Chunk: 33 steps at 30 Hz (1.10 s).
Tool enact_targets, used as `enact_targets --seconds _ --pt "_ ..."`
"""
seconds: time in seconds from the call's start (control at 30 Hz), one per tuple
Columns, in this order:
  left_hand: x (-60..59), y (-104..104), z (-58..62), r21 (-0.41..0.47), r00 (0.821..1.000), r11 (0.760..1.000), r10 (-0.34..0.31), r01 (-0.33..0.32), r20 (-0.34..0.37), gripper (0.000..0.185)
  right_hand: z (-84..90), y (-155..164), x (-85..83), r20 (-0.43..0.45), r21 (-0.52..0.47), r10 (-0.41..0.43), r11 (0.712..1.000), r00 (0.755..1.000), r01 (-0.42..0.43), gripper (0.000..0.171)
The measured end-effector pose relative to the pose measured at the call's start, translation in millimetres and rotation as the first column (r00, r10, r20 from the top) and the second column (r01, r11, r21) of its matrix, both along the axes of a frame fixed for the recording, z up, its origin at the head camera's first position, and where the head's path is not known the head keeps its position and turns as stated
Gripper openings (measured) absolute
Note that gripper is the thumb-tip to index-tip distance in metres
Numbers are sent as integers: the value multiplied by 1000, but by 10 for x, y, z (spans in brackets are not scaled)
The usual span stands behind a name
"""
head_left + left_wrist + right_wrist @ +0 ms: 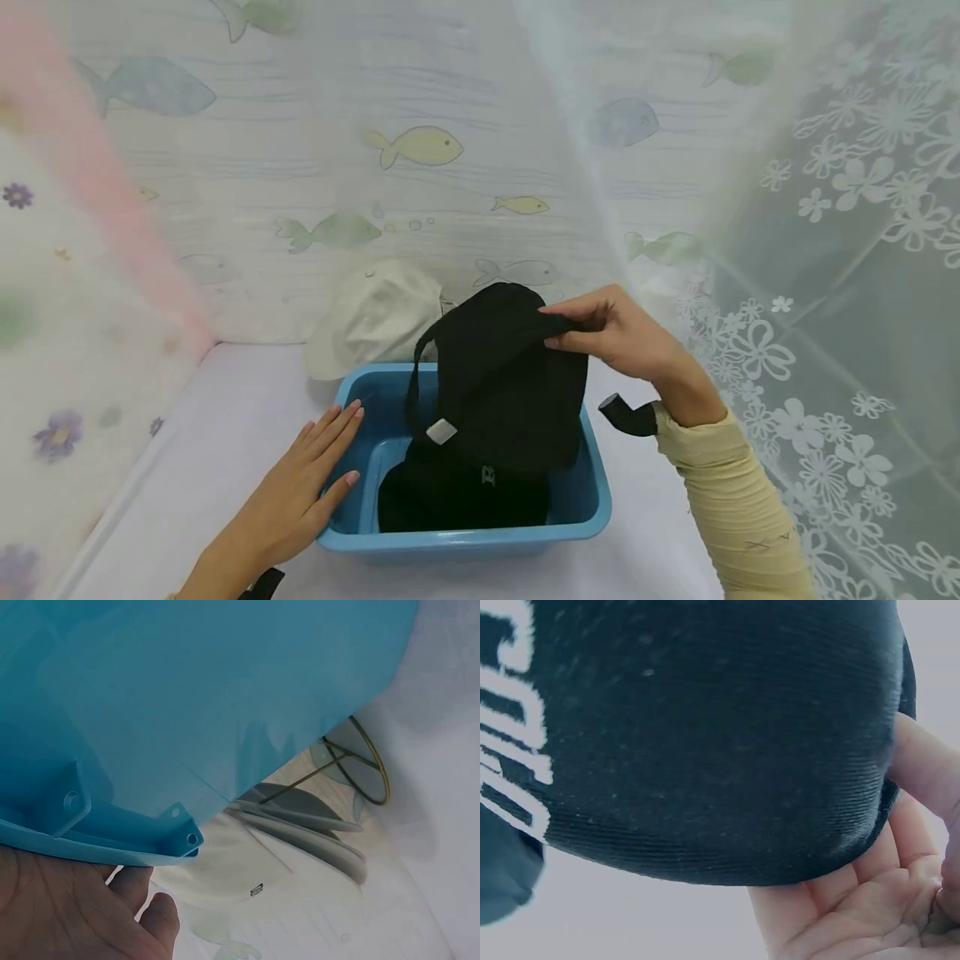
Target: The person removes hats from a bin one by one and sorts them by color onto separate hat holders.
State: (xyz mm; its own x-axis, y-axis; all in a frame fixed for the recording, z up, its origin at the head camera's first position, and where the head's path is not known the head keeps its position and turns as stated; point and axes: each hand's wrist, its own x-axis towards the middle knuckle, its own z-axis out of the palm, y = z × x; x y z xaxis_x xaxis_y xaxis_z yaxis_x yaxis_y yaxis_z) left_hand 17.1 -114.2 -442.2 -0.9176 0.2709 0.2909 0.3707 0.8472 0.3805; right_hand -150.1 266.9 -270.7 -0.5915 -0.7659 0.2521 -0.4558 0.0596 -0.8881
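Right hand (pixel 611 333) is pinching the top edge of a black cap (pixel 498 375), holding it upright over the blue plastic tub (pixel 577 500), lower part already dipping inside. Another dark cap (pixel 450 496) lies on the tub's bottom, so I'd say one's in and this one's roughly halfway. Left hand (pixel 303 492) lies flat, fingers straight, against the tub's left rim. A white cap (pixel 371 317) sits behind the tub on the pale surface, not in yet.

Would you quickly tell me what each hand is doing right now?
Left hand: open, fingers straight, resting on the tub rim.
Right hand: pinching the black cap above the tub.
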Motion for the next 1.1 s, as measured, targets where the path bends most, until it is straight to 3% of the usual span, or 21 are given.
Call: enact_targets --seconds 0.1,0.2,0.3,0.4,0.57,0.8,0.93,1.1 --pt "12 12 -13 4 1000 1000 -1 1 -2 66 162 101 -17 -36 -63 -68 996 997 66 49" --pt "29 26 -26 6 1000 1000 -2 2 -17 66 295 133 -64 -114 -66 -183 982 977 176 41" --pt "38 38 -30 9 1000 1000 1 -1 -31 67 366 108 -213 -197 -45 -261 965 945 258 34" --pt "45 47 -28 11 999 1000 6 -5 -33 67 349 69 -443 -241 -27 -277 960 930 279 33" --pt "63 65 -36 12 999 1000 12 -12 -32 67 191 -16 -846 -284 26 -244 965 927 262 33" --pt "91 95 -58 5 998 1000 20 -20 -55 67 -132 -187 -1270 -256 115 -124 981 959 158 35" --pt "100 120 -64 10 998 1000 28 -28 -56 68 -356 -246 -1386 -242 152 -94 979 966 133 36" --pt "129 145 -73 18 998 999 40 -40 -38 68 -551 -270 -1401 -265 197 -106 967 958 162 37"
